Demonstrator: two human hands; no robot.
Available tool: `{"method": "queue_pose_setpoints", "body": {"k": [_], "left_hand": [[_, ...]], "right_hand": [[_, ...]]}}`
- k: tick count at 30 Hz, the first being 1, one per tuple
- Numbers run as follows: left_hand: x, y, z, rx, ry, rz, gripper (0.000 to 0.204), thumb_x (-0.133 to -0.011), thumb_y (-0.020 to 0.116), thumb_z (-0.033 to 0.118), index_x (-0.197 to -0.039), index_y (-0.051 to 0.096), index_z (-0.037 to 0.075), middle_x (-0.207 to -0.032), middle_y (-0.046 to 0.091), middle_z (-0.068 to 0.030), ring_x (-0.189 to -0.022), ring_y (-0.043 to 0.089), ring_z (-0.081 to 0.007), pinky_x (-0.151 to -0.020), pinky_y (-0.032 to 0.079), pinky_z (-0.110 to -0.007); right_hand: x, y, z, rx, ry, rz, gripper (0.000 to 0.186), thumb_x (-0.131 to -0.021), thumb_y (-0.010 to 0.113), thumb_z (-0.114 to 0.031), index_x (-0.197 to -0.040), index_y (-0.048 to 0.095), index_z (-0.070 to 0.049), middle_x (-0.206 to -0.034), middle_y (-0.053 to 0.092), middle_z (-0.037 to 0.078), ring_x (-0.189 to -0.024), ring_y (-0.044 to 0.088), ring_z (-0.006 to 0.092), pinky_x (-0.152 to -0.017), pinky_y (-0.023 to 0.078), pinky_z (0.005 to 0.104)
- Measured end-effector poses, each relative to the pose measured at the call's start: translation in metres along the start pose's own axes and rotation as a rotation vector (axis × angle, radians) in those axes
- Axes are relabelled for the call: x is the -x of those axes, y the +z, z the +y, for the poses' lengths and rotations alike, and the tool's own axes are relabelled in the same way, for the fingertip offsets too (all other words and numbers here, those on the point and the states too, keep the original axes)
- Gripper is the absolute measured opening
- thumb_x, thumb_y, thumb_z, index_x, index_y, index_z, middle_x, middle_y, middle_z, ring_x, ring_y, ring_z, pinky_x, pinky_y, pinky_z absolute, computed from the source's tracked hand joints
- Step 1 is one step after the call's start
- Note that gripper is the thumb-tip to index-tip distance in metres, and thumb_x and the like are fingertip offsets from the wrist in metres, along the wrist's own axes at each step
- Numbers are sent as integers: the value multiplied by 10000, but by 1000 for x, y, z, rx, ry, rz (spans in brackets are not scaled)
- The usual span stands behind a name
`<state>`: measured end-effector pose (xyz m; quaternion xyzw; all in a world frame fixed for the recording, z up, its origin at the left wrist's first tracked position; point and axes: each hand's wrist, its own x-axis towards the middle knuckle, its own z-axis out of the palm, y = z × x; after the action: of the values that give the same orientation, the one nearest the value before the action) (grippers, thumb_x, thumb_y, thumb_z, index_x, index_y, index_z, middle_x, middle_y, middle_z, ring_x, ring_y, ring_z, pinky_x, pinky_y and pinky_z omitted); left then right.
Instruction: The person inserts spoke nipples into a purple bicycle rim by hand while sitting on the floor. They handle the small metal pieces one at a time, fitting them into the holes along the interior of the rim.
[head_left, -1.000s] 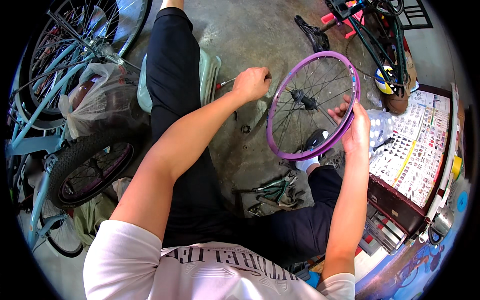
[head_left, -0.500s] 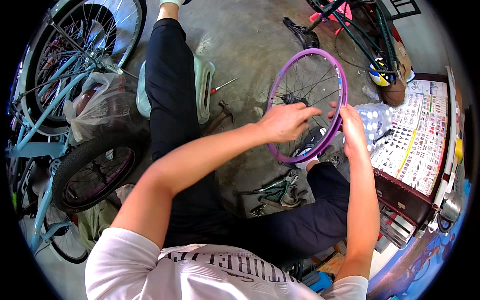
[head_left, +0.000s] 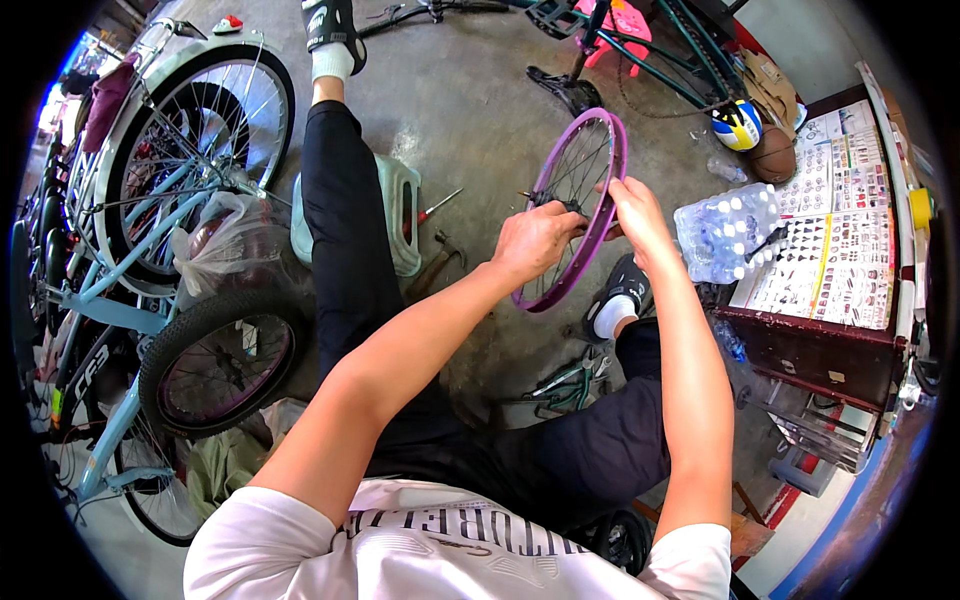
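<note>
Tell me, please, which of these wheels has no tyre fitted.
The purple wheel held in the right hand; the wheels at left wear black tyres.

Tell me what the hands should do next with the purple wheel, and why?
Maybe the left hand should ease back slightly while the right hand holds the purple wheel by its rim. The left hand is in front of the spokes and close to the hub, so moving it could give a clearer look.

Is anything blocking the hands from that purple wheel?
Nothing visible is in the way: the right hand holds the purple bicycle wheel at its edge, and the left hand is right by its middle, with no object between.
</note>
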<state>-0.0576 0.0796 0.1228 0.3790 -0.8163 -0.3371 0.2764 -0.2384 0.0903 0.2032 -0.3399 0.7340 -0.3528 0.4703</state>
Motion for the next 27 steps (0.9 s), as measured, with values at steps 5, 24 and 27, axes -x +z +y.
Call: {"method": "queue_pose_setpoints", "body": {"k": [5,24,27], "left_hand": [[-8,-10,5,219,-11,87,253,-894,727,22,-1135,781,76,-1058,696,-97,-966,708,-253,-831,561,-365],[-43,-6,-10,224,-131,25,180,-872,822,91,-1006,757,-9,-893,733,-114,-756,678,-127,-694,552,-327],[-43,-8,-7,285,-121,25,225,-851,847,126,-1013,756,-1,-781,731,-124,-712,656,-110,-684,550,-333]], "right_hand": [[-18,3,-1,-134,-6,-8,350,-1047,501,-288,-1100,665,17,-929,699,100,-717,712,222,-572,587,390],[-47,16,-7,-215,-21,-17,293,-1020,595,-328,-967,613,-40,-818,644,52,-667,630,176,-578,504,371],[-45,16,-5,-272,-51,-56,313,-1027,603,-331,-966,630,-26,-834,659,53,-691,635,169,-612,509,374]]}}
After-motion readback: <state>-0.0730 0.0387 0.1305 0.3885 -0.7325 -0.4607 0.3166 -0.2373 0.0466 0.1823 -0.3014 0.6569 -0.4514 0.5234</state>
